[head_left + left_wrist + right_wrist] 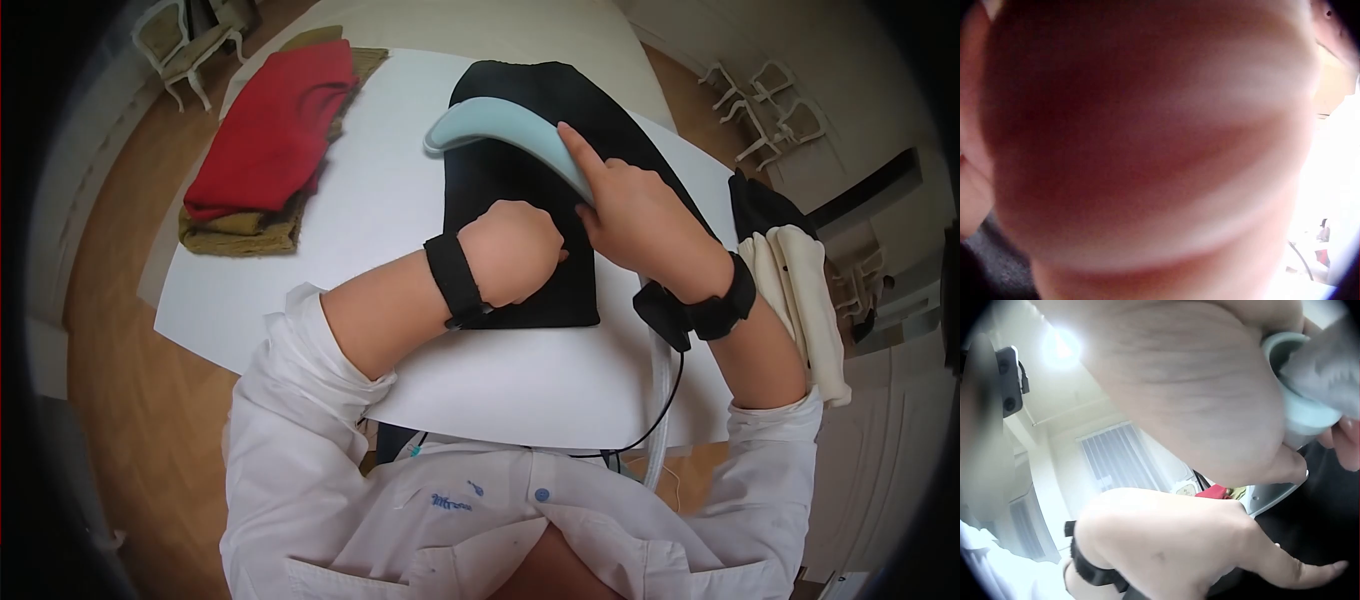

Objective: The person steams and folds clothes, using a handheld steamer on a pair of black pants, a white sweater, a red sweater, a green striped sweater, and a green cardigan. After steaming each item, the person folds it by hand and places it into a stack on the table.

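My right hand [645, 215] grips the handle end of a pale blue garment steamer [500, 118], index finger stretched along its body. In the right wrist view, a light fabric-covered hose [1329, 369] comes out of the steamer's handle. Its curved head lies over the upper part of a black cloth [545, 290], spread flat. My left hand [510, 250] is over the lower middle of this cloth, back up and fingers curled under. The right wrist view shows one of its digits stretched along the cloth. Blurred curled fingers [1147, 150] fill the left wrist view.
Folded red cloth [270, 130] on olive-brown cloth [240, 235] lies at the table's left. The cloths rest on a white board [400, 90]. Cream fabric [800, 290] hangs beside my right arm. A thin black cable [675, 395] runs from the right wrist camera. White chairs stand beyond.
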`<action>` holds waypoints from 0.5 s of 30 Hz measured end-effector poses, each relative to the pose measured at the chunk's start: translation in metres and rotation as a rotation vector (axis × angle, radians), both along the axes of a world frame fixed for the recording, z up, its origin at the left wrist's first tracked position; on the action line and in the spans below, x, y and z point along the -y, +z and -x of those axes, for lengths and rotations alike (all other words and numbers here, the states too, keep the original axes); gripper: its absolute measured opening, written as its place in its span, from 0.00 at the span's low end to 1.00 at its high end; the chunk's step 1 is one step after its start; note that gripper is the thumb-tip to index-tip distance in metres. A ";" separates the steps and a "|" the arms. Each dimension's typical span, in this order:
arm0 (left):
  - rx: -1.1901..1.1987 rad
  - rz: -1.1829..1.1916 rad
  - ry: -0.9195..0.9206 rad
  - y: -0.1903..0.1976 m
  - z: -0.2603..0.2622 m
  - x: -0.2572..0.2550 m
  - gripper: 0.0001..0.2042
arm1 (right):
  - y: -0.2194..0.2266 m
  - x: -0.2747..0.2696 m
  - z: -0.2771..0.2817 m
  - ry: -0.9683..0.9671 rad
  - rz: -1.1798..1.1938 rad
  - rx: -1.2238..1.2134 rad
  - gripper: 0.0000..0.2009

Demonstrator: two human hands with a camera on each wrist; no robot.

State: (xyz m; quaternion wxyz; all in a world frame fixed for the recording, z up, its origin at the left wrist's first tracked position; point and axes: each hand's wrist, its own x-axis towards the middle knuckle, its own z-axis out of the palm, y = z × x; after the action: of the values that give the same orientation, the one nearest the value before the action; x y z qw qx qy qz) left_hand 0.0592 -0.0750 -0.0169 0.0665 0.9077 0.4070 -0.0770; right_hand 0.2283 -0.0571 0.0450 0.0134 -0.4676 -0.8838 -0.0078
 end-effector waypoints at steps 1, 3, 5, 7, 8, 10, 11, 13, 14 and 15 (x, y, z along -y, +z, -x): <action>0.025 -0.003 -0.001 0.000 0.000 0.001 0.39 | -0.006 -0.010 0.003 0.003 0.000 0.001 0.43; 0.022 0.021 0.019 0.004 0.001 0.000 0.38 | -0.017 -0.036 0.009 -0.003 -0.085 -0.005 0.43; 0.032 -0.015 -0.023 0.004 0.003 0.001 0.37 | -0.025 -0.055 0.013 0.018 -0.106 -0.019 0.40; 0.075 -0.033 0.002 -0.001 0.003 0.000 0.35 | -0.032 -0.066 0.015 -0.016 -0.173 -0.026 0.40; 0.096 -0.042 0.016 -0.002 0.003 0.000 0.35 | -0.035 -0.066 0.011 -0.020 -0.150 -0.031 0.41; 0.109 -0.023 0.031 0.004 0.005 0.001 0.31 | -0.033 -0.058 0.004 -0.006 -0.142 -0.026 0.42; 0.100 0.005 0.031 0.009 0.007 0.002 0.28 | -0.032 -0.052 -0.001 0.003 -0.134 -0.026 0.42; 0.207 -0.088 0.004 0.010 0.022 -0.002 0.21 | -0.024 -0.033 -0.013 0.002 -0.107 -0.025 0.43; 0.310 -0.181 -0.029 0.010 0.033 -0.005 0.16 | -0.020 -0.021 -0.018 -0.003 -0.081 -0.027 0.44; 0.488 -0.290 -0.065 0.024 0.046 -0.002 0.07 | -0.016 -0.008 -0.023 -0.007 -0.083 -0.031 0.44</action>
State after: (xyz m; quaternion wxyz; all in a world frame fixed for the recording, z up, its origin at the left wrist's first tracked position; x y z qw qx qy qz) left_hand 0.0128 -0.0728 0.0071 0.0294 0.9122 0.3563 0.2005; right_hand 0.2510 -0.0490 0.0285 0.0467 -0.4699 -0.8807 -0.0371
